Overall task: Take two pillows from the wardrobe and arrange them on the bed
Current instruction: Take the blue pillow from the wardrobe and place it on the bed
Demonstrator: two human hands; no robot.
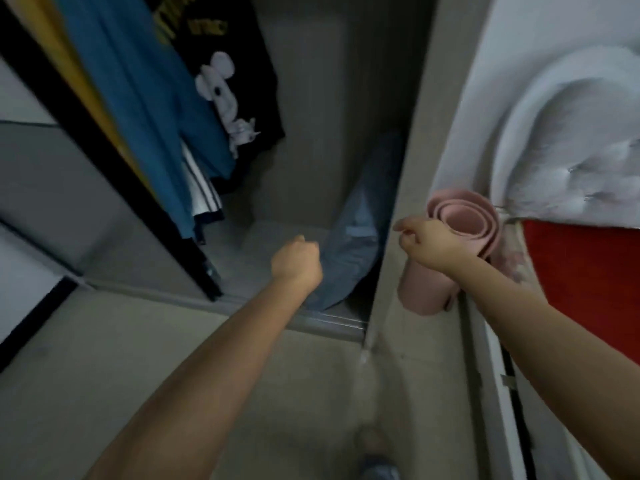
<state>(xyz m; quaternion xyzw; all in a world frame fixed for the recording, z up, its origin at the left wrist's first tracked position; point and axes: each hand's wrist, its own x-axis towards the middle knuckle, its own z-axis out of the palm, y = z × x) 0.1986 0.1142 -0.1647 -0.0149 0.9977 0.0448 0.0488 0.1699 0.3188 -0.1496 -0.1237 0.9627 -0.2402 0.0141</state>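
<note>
A blue-grey pillow [356, 237] stands on edge inside the open wardrobe [304, 109], leaning against its right side wall. My left hand [296, 263] is clenched at the pillow's lower left edge and appears to grip the fabric; the fingers are hidden behind the back of the hand. My right hand [427, 244] hovers in front of the wardrobe's right side panel [408, 188]. Its fingers are loosely curled and hold nothing. No second pillow shows. At the far right lies the bed [588, 282], with a red cover.
Hanging clothes fill the wardrobe's left: a blue garment [138, 98] and a black printed shirt [228, 71]. A dark sliding door edge [114, 168] runs down the left. A rolled pink mat [460, 244] stands between wardrobe and bed. White bedding [568, 140] is heaped above.
</note>
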